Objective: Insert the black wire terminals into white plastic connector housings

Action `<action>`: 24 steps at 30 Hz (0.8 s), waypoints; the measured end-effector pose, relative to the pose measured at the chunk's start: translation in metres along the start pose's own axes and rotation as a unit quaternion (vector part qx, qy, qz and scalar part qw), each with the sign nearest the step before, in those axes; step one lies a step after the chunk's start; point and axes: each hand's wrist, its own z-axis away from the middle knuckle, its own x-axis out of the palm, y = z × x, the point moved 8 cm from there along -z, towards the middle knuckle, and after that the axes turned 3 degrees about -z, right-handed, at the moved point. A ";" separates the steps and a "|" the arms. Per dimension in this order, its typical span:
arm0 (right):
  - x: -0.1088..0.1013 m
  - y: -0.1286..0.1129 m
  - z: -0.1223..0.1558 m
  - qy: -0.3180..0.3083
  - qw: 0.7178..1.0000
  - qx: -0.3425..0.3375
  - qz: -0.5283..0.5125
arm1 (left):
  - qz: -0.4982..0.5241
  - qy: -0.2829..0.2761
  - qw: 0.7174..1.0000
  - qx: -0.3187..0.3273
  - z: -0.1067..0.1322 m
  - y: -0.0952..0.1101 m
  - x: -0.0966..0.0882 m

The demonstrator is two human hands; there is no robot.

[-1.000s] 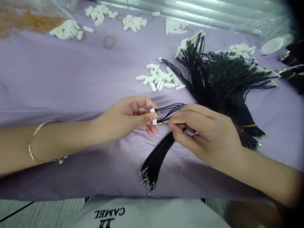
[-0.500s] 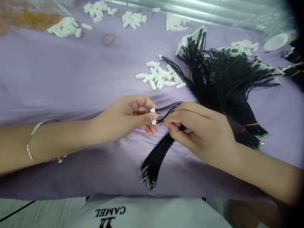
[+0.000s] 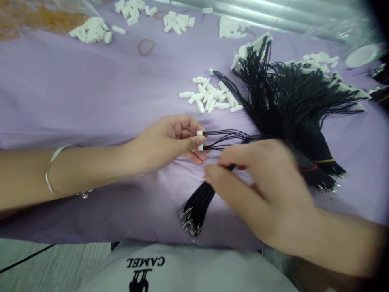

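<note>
Between the thumb and fingers of my left hand (image 3: 176,140) is a small white connector housing (image 3: 200,147). Several thin black wires (image 3: 225,133) run out of its right side toward the larger heap. My right hand (image 3: 261,182), smeared by motion, hovers just right of the housing and over a loose wire bundle; its thumb and index finger look apart. Below it, the black wire bundle (image 3: 202,198) lies on the cloth with bare metal terminals (image 3: 190,221) pointing toward me. Part of that bundle is hidden behind the right hand.
White housings (image 3: 209,95) lie scattered beyond my hands. A big heap of black wires (image 3: 282,89) with white connectors covers the right. More housing piles (image 3: 91,30), a rubber band (image 3: 146,47) and a white lid-like disc (image 3: 361,56) sit farther back on the purple cloth (image 3: 91,97).
My right hand has come off the wires by the housing and moved down toward me, its fingers parting. My left hand still holds the housing. The whole view has shifted slightly.
</note>
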 end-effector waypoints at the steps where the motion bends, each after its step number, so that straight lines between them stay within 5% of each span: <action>1: 0.007 -0.009 0.000 -0.026 0.998 -0.049 0.016 | -0.003 0.002 1.000 0.001 0.000 0.000 0.000; 4: 0.032 -0.021 0.001 -0.119 0.982 -0.145 -0.003 | -0.017 0.003 1.000 0.004 0.000 0.000 -0.001; 9: 0.047 -0.014 0.003 -0.189 0.973 -0.131 -0.016 | -0.021 -0.002 1.000 0.007 -0.001 -0.001 -0.003; 19: -0.003 0.011 -0.010 -0.058 0.973 0.043 -0.220 | 0.000 -0.039 0.999 0.006 0.001 -0.001 0.002; 24: -0.011 0.028 -0.011 0.006 0.960 0.117 -0.253 | -0.001 -0.053 0.998 0.019 0.004 0.000 0.002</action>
